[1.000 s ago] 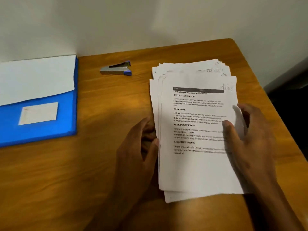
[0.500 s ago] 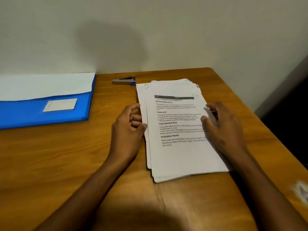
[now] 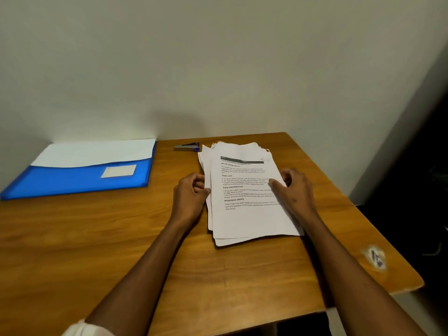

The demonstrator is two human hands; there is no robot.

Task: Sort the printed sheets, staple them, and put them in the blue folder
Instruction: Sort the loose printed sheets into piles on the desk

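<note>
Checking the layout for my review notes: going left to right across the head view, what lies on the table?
Blue folder → stapler → left hand at the stack's left edge → stack of printed sheets → right hand on the stack's right edge → pale worn patch on the table.

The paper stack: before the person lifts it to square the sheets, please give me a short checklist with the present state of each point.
1. Both hands at the stack: ok. The left hand touches its left edge, the right hand its right edge.
2. Firm grip on the sheets: cannot tell; the fingers are curled at the edges, with the right thumb on the top sheet.
3. Sheet edges aligned: not ok, they are fanned out.
4. Stapler within sight: ok, it lies behind the stack, apart from the hands.
5. Blue folder ready: ok, it lies open to the left on the table.
</note>
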